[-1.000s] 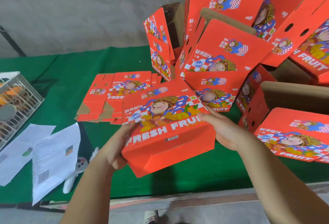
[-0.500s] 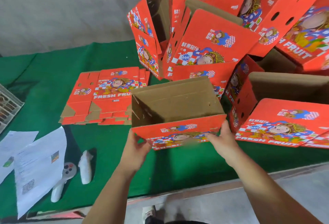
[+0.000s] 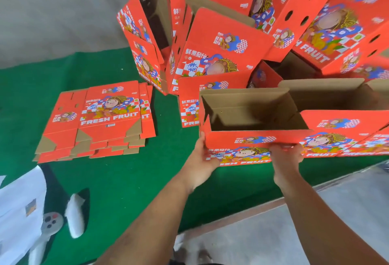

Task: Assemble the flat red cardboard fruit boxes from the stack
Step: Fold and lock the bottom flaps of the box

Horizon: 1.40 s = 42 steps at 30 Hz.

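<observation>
Head view: your left hand (image 3: 200, 159) grips the near-left corner of the open red box (image 3: 250, 138), fingers curled under it. Your right hand (image 3: 286, 155) pinches its near wall. The flat stack (image 3: 99, 121) lies on the green tabletop (image 3: 130, 180), well left of your left fingers.

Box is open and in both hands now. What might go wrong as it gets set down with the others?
The pile of finished boxes behind leans loosely; nudging it with the open box may topple some. The left hand and right hand grip only the near wall, so the box could sag or twist.
</observation>
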{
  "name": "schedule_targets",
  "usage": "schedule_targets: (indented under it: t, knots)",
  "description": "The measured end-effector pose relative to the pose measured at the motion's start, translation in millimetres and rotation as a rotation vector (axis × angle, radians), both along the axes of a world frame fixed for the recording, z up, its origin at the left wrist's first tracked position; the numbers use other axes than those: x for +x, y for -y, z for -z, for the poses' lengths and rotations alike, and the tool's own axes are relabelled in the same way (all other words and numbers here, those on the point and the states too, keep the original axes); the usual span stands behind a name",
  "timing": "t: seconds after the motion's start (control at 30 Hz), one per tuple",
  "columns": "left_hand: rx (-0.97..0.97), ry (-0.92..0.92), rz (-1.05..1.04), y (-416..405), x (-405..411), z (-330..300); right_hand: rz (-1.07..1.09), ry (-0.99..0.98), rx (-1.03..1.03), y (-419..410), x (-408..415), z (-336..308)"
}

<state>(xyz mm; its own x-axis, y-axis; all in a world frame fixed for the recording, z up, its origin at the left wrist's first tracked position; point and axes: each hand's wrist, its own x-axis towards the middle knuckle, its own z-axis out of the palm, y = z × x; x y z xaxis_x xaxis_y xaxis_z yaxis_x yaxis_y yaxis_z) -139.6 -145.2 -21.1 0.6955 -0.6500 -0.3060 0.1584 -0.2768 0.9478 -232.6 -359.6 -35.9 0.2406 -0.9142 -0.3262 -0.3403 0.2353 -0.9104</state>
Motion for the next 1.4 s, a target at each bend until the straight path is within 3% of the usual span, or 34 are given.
schedule_targets:
  t: [0.1,0.2,0.33,0.4,0.6,0.83,0.97,1.13,1.27,1.4]
  knots:
    - [0.127,0.002,0.15,10,12,-3,0.002,0.132,-0.05,-15,9,1]
    - [0.225,0.059,0.186,18,30,-14,-0.141,0.083,-0.032,-50,26,5]
    - [0.097,0.06,-0.113,17,30,-6,-0.278,0.047,0.06,-95,42,23]
    - [0.124,0.023,-0.235,6,20,1,-0.313,0.034,0.11,-115,49,25]
    - [0.179,-0.075,-0.362,-49,25,22,-0.488,0.012,0.252,-179,79,24]
    - [0.122,-0.151,-0.562,-132,66,31,-0.786,-0.082,0.358,-248,134,28]
    - [0.061,-0.289,-0.732,-183,104,34,-0.942,-0.174,0.415,-287,185,17]
    - [-0.02,-0.382,-0.845,-225,156,39,-0.951,-0.259,0.336,-307,258,16]
    - [0.006,-0.349,-0.832,-249,197,47,-0.931,-0.298,0.175,-311,303,28]
    - [0.057,-0.226,-0.723,-268,248,59,-0.881,-0.329,0.144,-311,331,42]
